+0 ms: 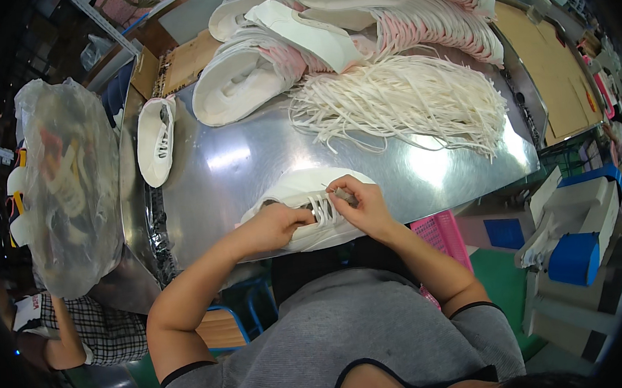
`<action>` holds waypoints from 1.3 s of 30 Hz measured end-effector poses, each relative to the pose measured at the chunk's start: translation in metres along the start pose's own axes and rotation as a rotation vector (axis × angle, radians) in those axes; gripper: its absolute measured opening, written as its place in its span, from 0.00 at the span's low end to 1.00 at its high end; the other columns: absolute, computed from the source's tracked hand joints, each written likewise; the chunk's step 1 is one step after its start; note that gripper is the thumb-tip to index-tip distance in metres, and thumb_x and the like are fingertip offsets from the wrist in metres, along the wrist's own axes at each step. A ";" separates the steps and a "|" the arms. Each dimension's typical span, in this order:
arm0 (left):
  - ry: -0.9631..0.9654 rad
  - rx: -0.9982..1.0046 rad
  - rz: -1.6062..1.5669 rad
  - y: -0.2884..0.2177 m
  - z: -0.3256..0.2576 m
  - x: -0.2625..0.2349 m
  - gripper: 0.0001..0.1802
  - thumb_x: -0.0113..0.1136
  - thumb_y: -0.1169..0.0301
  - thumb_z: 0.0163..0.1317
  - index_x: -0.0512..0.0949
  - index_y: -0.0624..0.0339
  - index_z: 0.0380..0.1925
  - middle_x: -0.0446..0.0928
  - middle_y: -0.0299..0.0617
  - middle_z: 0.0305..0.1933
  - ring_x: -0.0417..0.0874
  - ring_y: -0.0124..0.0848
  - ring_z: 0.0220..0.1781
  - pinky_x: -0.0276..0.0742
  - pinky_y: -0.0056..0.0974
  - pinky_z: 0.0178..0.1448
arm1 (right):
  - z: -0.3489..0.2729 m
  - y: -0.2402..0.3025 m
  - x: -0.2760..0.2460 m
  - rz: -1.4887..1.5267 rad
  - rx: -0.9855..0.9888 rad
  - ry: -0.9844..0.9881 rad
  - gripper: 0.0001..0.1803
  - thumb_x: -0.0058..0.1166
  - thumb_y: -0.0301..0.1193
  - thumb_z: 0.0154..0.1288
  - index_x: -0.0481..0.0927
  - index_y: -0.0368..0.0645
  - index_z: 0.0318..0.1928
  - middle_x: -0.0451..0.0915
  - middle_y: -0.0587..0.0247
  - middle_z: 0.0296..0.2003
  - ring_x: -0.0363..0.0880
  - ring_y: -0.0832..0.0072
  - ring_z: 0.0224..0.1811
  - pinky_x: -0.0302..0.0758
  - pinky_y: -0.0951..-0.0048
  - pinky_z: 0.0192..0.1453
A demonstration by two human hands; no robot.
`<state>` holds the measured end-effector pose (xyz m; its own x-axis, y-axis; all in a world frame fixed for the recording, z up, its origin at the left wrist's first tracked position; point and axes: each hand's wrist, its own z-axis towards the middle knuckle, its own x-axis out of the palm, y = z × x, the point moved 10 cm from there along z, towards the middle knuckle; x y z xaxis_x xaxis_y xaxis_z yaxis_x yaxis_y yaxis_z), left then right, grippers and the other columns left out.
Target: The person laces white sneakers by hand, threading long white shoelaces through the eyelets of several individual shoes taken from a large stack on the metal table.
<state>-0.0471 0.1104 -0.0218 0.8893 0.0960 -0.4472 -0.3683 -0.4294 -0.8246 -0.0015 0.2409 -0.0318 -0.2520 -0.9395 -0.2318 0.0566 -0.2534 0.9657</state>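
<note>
A white shoe upper (299,183) lies on the near edge of the metal table, in front of my body. White shoelace (322,209) runs in several crossing rows over its opening. My left hand (276,227) is closed on the upper, its fingers curled into the opening beside the lace rows. On the other side of the rows, my right hand (367,207) is closed in a pinch by the lace. Between its fingers shows a small greyish piece (347,197) with a thin tip; its kind is unclear.
Loose white laces (405,101) lie heaped at the far right of the metal table (210,194). Behind are stacks of white uppers (239,91). One laced upper (154,143) sits far left, near a clear plastic bag (73,189). Another person's arm (65,334) shows lower left.
</note>
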 end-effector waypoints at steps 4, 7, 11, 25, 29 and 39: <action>-0.027 0.090 0.504 -0.019 -0.012 -0.003 0.13 0.52 0.79 0.58 0.82 0.58 0.41 0.82 0.52 0.37 0.83 0.48 0.41 0.77 0.46 0.47 | -0.003 0.016 0.005 -0.048 -0.237 0.151 0.09 0.64 0.28 0.61 0.82 0.43 0.42 0.79 0.68 0.24 0.72 0.81 0.22 0.66 0.77 0.27; -0.151 0.096 0.444 -0.022 -0.013 -0.012 0.15 0.51 0.78 0.58 0.83 0.56 0.42 0.82 0.53 0.35 0.82 0.52 0.40 0.77 0.49 0.46 | -0.014 0.037 0.019 -0.167 -0.453 0.360 0.13 0.67 0.29 0.55 0.83 0.49 0.42 0.82 0.66 0.29 0.80 0.66 0.26 0.74 0.69 0.30; -0.195 0.094 0.403 -0.021 -0.014 -0.018 0.14 0.53 0.78 0.59 0.81 0.56 0.44 0.82 0.52 0.35 0.82 0.50 0.40 0.76 0.48 0.47 | -0.015 0.047 0.026 -0.274 -0.544 0.334 0.11 0.65 0.28 0.54 0.81 0.49 0.40 0.81 0.67 0.28 0.81 0.65 0.27 0.75 0.66 0.31; -0.775 0.479 0.623 -0.048 -0.073 -0.026 0.13 0.62 0.78 0.55 0.81 0.57 0.42 0.80 0.44 0.38 0.81 0.46 0.40 0.76 0.45 0.46 | -0.004 0.008 0.002 0.100 -0.023 0.228 0.09 0.55 0.27 0.69 0.77 0.43 0.48 0.76 0.68 0.25 0.70 0.84 0.22 0.66 0.80 0.25; -1.317 0.103 0.227 0.002 -0.139 -0.001 0.27 0.63 0.80 0.58 0.69 0.65 0.58 0.70 0.53 0.59 0.74 0.45 0.57 0.72 0.43 0.59 | -0.002 -0.014 -0.018 0.556 0.122 -0.086 0.09 0.49 0.29 0.75 0.73 0.40 0.51 0.72 0.70 0.23 0.59 0.89 0.18 0.55 0.85 0.22; -0.648 0.185 -1.574 0.054 -0.100 0.007 0.25 0.65 0.72 0.62 0.71 0.63 0.58 0.79 0.42 0.50 0.82 0.30 0.47 0.80 0.34 0.45 | 0.002 0.001 0.041 0.675 0.256 0.051 0.08 0.48 0.30 0.75 0.73 0.40 0.47 0.73 0.67 0.23 0.59 0.87 0.18 0.56 0.84 0.23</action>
<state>-0.0335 -0.0015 -0.0348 0.1682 0.6330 0.7556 0.6231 0.5257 -0.5791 -0.0139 0.2026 -0.0401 -0.1960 -0.8833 0.4259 -0.0460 0.4421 0.8958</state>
